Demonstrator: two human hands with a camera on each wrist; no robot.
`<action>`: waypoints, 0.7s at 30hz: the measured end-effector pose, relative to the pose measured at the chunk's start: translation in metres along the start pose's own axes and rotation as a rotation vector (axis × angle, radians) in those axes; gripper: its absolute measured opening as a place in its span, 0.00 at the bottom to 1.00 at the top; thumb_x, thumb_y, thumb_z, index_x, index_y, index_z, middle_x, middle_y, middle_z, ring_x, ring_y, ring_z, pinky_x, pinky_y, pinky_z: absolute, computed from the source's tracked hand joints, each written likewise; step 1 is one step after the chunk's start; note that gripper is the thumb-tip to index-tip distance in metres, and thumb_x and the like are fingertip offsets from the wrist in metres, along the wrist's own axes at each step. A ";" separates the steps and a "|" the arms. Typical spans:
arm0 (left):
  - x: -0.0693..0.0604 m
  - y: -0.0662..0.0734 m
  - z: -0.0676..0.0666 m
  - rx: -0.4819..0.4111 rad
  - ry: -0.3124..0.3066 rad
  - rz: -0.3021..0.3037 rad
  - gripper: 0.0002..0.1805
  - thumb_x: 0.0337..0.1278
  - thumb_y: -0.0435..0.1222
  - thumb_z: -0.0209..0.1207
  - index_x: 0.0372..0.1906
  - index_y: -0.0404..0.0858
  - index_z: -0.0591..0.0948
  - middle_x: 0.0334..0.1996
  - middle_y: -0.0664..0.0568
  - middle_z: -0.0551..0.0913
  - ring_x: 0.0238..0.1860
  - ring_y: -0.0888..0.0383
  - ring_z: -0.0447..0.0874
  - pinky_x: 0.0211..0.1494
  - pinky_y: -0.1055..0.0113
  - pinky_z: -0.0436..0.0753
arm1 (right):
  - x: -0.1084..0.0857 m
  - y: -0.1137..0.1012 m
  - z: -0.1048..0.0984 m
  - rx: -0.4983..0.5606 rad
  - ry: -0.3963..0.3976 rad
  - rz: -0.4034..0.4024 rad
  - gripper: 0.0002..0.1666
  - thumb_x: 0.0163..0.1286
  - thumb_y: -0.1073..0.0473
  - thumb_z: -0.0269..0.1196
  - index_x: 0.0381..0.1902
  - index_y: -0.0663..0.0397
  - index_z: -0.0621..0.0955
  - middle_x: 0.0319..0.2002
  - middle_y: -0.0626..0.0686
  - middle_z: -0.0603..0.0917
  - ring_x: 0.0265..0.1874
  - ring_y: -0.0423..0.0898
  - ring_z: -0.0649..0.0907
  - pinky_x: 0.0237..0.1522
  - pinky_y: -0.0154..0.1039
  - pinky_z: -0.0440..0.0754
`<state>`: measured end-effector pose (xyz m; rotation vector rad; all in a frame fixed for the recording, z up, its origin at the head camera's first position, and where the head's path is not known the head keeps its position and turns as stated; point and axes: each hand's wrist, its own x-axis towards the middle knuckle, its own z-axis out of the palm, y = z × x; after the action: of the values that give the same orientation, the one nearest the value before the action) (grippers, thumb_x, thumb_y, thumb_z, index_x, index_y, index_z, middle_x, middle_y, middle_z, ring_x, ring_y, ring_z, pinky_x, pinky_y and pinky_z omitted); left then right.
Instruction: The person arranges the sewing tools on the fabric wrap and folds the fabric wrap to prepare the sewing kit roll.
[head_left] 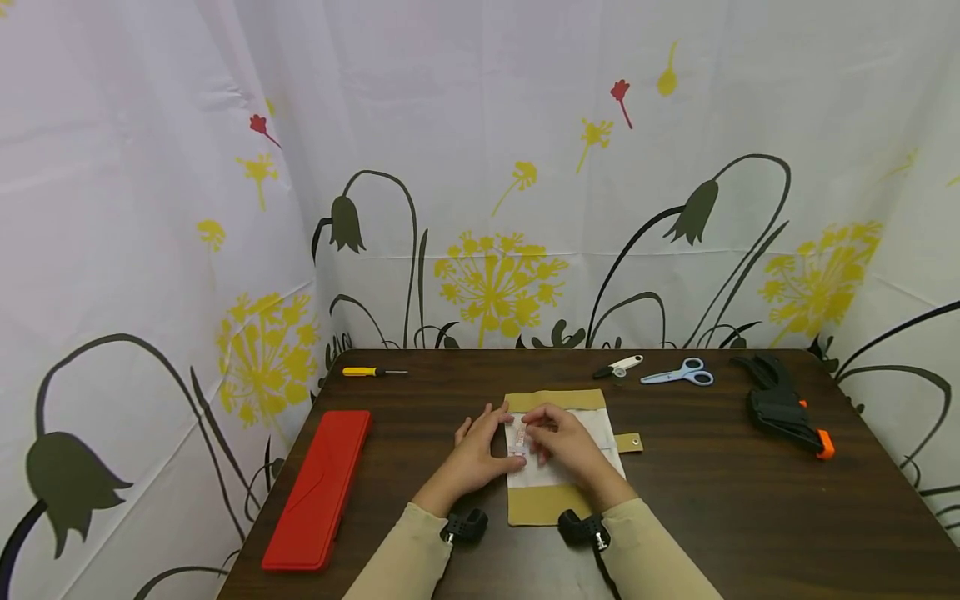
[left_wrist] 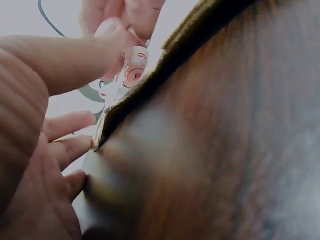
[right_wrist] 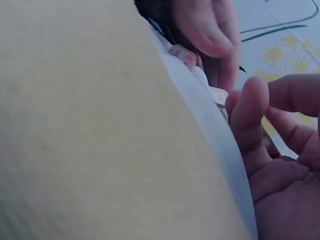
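Note:
A tan fabric pouch point(head_left: 555, 402) lies unfolded on the table, its white lining point(head_left: 596, 427) facing up and a snap strap point(head_left: 628, 442) out to the right. On the lining's left side is a rolled measuring tape point(left_wrist: 135, 62) with red print. My right hand point(head_left: 566, 446) bends over the lining, thumb and forefinger pinching the tape's end point(right_wrist: 218, 95). From the left, my left hand point(head_left: 474, 457) rests at the pouch's edge; its thumb reaches over the lining beside the tape, the other fingers spread along the edge. My hands partly hide the tape.
A red case point(head_left: 318, 492) lies to the left, with a yellow-handled screwdriver point(head_left: 362, 372) behind it. Along the back right are a white-and-black cutter point(head_left: 621, 366), light blue scissors point(head_left: 678, 373) and a black-and-orange clamp point(head_left: 783, 412). A patterned curtain point(head_left: 480, 167) hangs behind the table.

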<state>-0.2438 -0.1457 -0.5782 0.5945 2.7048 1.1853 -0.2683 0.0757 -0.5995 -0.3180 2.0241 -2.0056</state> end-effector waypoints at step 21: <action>0.000 0.001 0.000 0.107 -0.084 -0.001 0.53 0.59 0.48 0.78 0.84 0.36 0.66 0.90 0.42 0.52 0.90 0.35 0.42 0.84 0.26 0.36 | -0.015 -0.005 -0.101 0.457 0.117 -0.255 0.11 0.87 0.67 0.55 0.56 0.50 0.81 0.49 0.50 0.86 0.46 0.42 0.88 0.50 0.33 0.89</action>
<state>-0.2439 -0.1454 -0.5778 0.6413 2.7107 0.9963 -0.2890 0.1759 -0.5932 -0.3801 1.5796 -2.6212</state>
